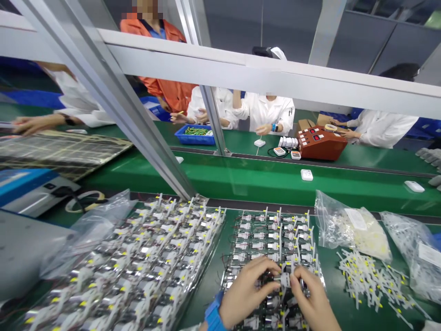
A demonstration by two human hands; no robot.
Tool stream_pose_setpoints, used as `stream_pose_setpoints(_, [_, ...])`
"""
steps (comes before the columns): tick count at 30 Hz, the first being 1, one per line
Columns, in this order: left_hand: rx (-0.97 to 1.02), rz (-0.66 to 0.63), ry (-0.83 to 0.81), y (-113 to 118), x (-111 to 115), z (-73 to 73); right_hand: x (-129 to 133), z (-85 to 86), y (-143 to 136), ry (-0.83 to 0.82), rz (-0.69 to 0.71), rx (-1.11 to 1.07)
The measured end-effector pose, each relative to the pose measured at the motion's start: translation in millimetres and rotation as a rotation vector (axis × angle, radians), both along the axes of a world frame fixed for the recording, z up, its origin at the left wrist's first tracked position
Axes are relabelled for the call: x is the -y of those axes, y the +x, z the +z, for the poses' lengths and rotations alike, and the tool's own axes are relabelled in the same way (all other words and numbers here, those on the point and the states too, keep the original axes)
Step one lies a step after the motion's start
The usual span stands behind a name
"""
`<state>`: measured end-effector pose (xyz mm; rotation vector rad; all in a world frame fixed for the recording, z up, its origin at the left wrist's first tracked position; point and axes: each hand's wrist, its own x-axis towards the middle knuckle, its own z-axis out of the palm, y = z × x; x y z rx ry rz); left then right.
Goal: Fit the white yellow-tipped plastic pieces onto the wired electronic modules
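Left hand [246,292] had a narrow pinch, thumb and index finger at the 9 o'clock end of a small white plastic motor fitting [285,279]. Right hand [312,294] was at its 3 o'clock side, fingertips against or right by it; couldn't tell how firmly they closed. Fitting sat between the two hands, above the near part of the right-hand motor tray [241,246]. White, blocky, ridged-looking body, grayish metallic bit toward the left fingertips. Fingers covered its ends; lower side blended into the parts behind, details too small to read. Blue wristband [214,315] on the left wrist, cut off at the bottom edge.

From the hands: left-hand motor tray [165,257] at 9 to 10 o'clock, rows of motors with white fittings, yellow bits, near edge cropped. White cable ties [374,280] with yellow bits piled at 3 o'clock, or similar strips, hard to tell. Clear plastic bag [354,225] at 2 o'clock, pale contents blurred.

Farther: green conveyor belt [262,177] across 12 o'clock, white square device [306,174] on it. Beyond, red-brown control box [322,143] at 1 o'clock, blue basket [195,136] at 11, workers in white [272,112] around 12, partly hidden by the metal frame [262,76].
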<state>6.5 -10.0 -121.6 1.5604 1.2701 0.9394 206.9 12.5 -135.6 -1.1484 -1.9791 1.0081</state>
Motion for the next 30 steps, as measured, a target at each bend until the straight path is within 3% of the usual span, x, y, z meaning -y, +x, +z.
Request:
stream_pose_setpoints(7, [-0.371, -0.119, 0.252, 5, -7, 3.6, -2, -2.3, 6, -0.012, 0.02, 0.01])
stream_pose_setpoints(10, [-0.576, -0.042, 0.274, -9, -29, -1.3, -3, -4.3, 13, -0.031, -0.001, -0.002])
stream_pose_setpoints(13, [-0.874, 0.044, 0.175, -27, -60, -14.3, -2, -4.6, 18, -0.046, -0.034, 0.004])
stream_pose_setpoints(16, [-0.968, 0.095, 0.129, -40, -86, -33.2, 2, -3.9, 20, -0.045, -0.053, 0.018])
stream_pose_setpoints(20, [-1.045, 0.113, 0.089, -47, -99, -52.4, 5, -6.0, 20, -0.016, -0.066, 0.015])
stream_pose_setpoints(30, [-1.081, 0.051, 0.082, -51, -103, -57.9, 6, -18.4, 23, -0.018, -0.02, 0.077])
